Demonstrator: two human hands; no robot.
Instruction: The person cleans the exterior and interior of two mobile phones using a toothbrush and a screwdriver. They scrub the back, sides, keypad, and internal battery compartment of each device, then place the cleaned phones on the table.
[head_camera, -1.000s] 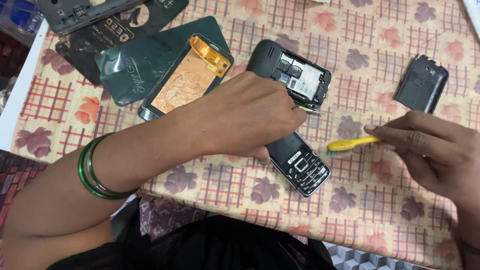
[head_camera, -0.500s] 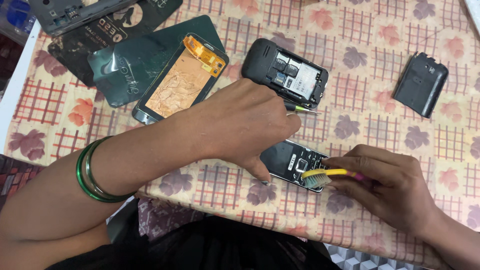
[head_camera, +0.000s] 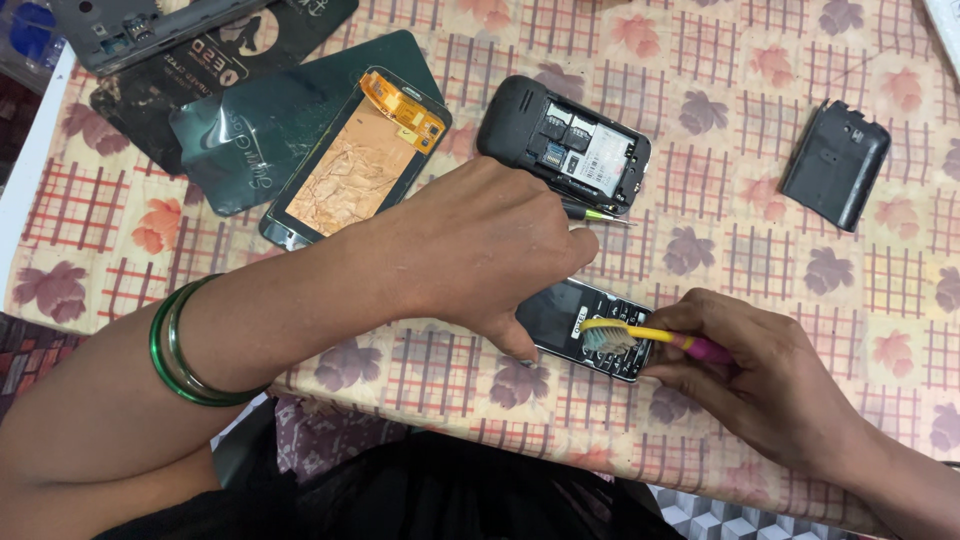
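Note:
A black keypad phone (head_camera: 590, 325) lies face up near the table's front edge. My left hand (head_camera: 480, 250) rests on its left end, thumb and fingers pinning it down. My right hand (head_camera: 770, 375) grips a yellow toothbrush (head_camera: 640, 335) with a pink handle end. Its bristles sit on the phone's keypad.
An opened black phone body (head_camera: 565, 140) lies behind my left hand, with a thin tool tip (head_camera: 600, 215) beside it. A black back cover (head_camera: 835, 165) sits at right. A screen panel with an orange flex cable (head_camera: 360, 160) lies on dark packets (head_camera: 240, 140). The flowered tablecloth (head_camera: 740, 70) covers the table.
My right hand has moved left with the toothbrush, from beside the phone onto its keypad. My left hand has stayed on the phone.

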